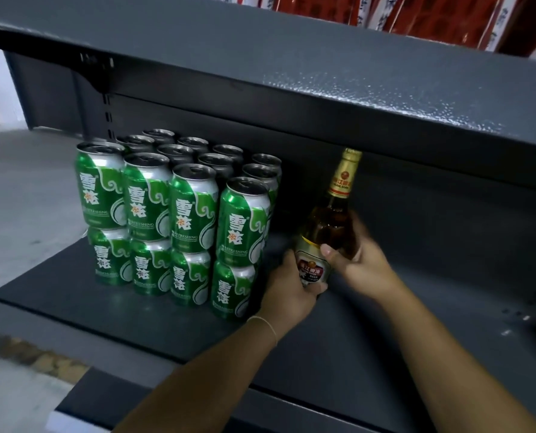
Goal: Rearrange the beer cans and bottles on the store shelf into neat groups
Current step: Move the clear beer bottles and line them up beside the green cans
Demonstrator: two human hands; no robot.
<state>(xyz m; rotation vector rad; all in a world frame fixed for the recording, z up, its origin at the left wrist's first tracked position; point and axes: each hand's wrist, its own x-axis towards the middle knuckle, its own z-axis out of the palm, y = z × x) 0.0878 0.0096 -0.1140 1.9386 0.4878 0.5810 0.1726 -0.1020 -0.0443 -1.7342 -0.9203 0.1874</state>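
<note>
Both your forearms reach in over the front edge of the shelf (pixel 385 354), and the two hands meet on one thing, the beer bottle (pixel 329 226). Your left hand (pixel 287 285) is the nearer one: its fingers curl around the lower body of the bottle at the label, thumb at the front. Your right hand (pixel 358 254) is a little higher and deeper, its fingers wrapped around the shoulder of the glass from the right side.

The bottle stands almost upright, its long axis leaning slightly to the right, and the gold cap is close under the upper shelf (pixel 354 98). I cannot tell if its base touches the shelf already, because your left hand hides it.

Just beside the bottle, on the left, is the block of green cans (pixel 179 214), two layers high, reaching toward the back-left corner. To the right of the bottle the shelf runs bare toward the back wall. I judge the next move as setting the bottle down near the cans but apart from them; watch the narrow gap above the cap.
</note>
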